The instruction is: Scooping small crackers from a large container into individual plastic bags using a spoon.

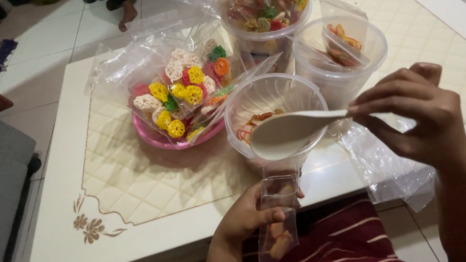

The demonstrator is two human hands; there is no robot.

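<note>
Gripping white spoon (286, 133) in raised right hand (414, 111), left hand (246, 215) pinching small bag (277, 220)

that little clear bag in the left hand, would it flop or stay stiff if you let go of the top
Probably floppy: the small clear bag is thin film, hanging limp below the left hand. Likely light, holding only a few snack pieces at its bottom. The crackers look brittle, so squeezing might break them.

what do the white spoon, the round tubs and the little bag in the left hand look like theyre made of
Spoon: probably plastic or melamine, smooth, opaque, matte white.
Tubs: clear thin plastic, with ribbed walls you can see through.
Small bag in the left hand: thin clear plastic film, glossy and creased, showing snacks inside.
</note>
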